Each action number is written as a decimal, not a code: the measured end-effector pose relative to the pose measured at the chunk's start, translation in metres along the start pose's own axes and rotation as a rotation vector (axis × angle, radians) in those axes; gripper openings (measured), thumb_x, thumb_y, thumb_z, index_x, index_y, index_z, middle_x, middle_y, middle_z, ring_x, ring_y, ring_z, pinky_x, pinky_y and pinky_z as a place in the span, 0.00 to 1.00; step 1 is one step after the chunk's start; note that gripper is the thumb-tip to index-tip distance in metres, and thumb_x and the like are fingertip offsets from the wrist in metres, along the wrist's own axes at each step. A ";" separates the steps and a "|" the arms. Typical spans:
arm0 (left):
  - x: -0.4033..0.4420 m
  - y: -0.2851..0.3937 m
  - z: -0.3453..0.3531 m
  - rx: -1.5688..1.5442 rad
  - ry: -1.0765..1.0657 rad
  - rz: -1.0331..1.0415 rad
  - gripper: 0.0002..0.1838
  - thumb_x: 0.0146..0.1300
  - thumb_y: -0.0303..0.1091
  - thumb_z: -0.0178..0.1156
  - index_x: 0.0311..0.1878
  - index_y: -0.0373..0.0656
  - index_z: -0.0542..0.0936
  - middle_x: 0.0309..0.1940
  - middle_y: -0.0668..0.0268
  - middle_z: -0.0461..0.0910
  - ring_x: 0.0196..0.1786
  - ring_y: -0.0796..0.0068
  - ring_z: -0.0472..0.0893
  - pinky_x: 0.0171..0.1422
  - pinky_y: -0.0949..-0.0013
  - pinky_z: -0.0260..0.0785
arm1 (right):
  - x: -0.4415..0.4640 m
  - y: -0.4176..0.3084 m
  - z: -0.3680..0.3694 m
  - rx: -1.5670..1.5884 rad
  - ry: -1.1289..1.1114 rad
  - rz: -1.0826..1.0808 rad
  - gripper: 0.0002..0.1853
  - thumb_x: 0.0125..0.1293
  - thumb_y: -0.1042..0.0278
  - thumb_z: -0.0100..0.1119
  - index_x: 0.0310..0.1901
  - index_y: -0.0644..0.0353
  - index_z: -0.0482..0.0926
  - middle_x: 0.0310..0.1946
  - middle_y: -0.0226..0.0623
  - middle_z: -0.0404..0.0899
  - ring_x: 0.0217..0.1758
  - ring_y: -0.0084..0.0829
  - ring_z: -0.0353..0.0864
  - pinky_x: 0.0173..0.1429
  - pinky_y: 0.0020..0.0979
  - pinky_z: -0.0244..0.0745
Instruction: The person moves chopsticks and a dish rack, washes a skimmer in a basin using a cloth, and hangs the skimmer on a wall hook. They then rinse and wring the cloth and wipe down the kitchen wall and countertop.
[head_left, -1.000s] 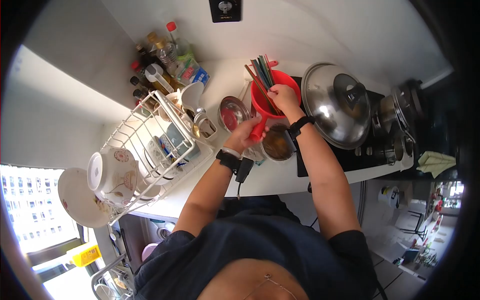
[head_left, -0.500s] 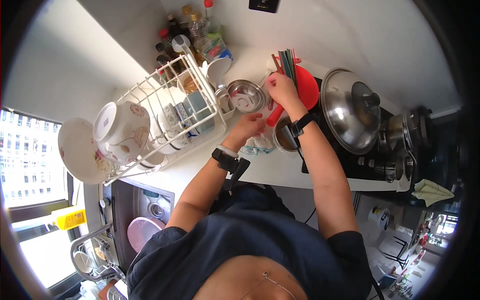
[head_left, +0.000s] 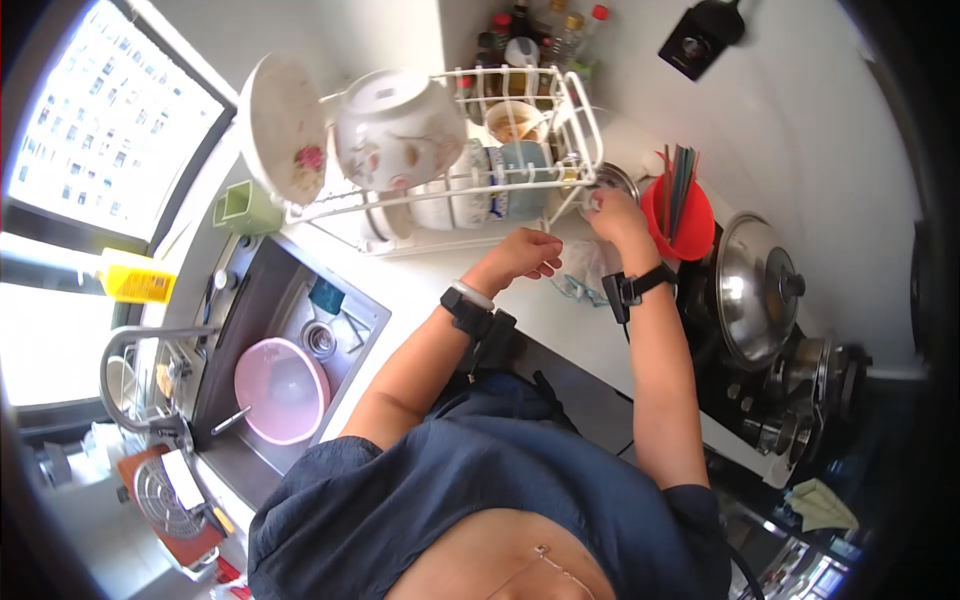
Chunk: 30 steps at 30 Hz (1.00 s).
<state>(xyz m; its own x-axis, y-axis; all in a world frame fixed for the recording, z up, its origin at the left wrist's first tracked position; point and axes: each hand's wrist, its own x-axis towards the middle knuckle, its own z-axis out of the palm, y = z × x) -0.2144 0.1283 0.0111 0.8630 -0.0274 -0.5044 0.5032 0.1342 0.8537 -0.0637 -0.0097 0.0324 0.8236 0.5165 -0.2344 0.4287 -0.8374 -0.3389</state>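
The rack (head_left: 440, 192) is white, the container (head_left: 699, 222) red.

Head view: looks forward, steeply down; counter (head_left: 420, 275) near.

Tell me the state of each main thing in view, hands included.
Left hand, half open, nothing visibly held.
Right hand, curled, grip unclear.
Red container, upright, holding chopsticks.
Domed lid, knob up, hiding whatever is beneath.
Large bowl, upside down on the dish rack.
Flowered bowl, propped on edge.
Pink basin, upright in the sink.
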 end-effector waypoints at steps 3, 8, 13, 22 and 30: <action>-0.031 -0.004 -0.024 -0.060 0.023 0.051 0.21 0.63 0.41 0.54 0.54 0.37 0.74 0.38 0.62 0.81 0.40 0.74 0.80 0.44 0.72 0.72 | -0.012 -0.019 0.003 0.182 0.238 -0.068 0.25 0.54 0.61 0.60 0.52 0.64 0.72 0.49 0.50 0.76 0.53 0.44 0.75 0.53 0.39 0.72; -0.097 -0.021 -0.083 -0.147 0.107 0.094 0.20 0.64 0.41 0.54 0.52 0.35 0.75 0.38 0.61 0.81 0.39 0.74 0.80 0.45 0.72 0.73 | -0.007 -0.025 0.051 0.729 0.315 -0.004 0.25 0.50 0.70 0.63 0.51 0.71 0.70 0.45 0.52 0.76 0.50 0.42 0.77 0.51 0.35 0.72; -0.158 -0.041 -0.137 -0.261 0.281 0.106 0.16 0.65 0.39 0.53 0.45 0.35 0.78 0.34 0.63 0.81 0.37 0.74 0.80 0.44 0.72 0.73 | -0.021 -0.050 0.067 0.506 0.541 -0.028 0.21 0.53 0.68 0.61 0.48 0.70 0.72 0.42 0.53 0.77 0.47 0.44 0.78 0.49 0.37 0.71; -0.156 -0.062 -0.175 -0.422 0.922 0.267 0.27 0.63 0.50 0.52 0.59 0.40 0.68 0.51 0.57 0.72 0.54 0.67 0.71 0.54 0.61 0.65 | -0.018 -0.061 0.068 0.460 0.606 0.041 0.14 0.64 0.62 0.46 0.39 0.62 0.78 0.35 0.54 0.78 0.42 0.52 0.77 0.46 0.44 0.70; -0.147 -0.060 -0.177 -0.598 0.739 0.361 0.33 0.64 0.53 0.41 0.69 0.48 0.56 0.65 0.57 0.61 0.71 0.62 0.52 0.72 0.51 0.28 | -0.015 -0.060 0.069 0.430 0.598 0.063 0.10 0.62 0.65 0.51 0.37 0.60 0.79 0.34 0.51 0.79 0.40 0.50 0.78 0.44 0.43 0.70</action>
<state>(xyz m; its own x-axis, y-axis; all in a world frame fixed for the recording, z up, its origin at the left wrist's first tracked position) -0.3796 0.2993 0.0111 0.6137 0.7047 -0.3561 -0.0614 0.4923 0.8683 -0.1273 0.0455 -0.0069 0.9562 0.1816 0.2297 0.2918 -0.6551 -0.6969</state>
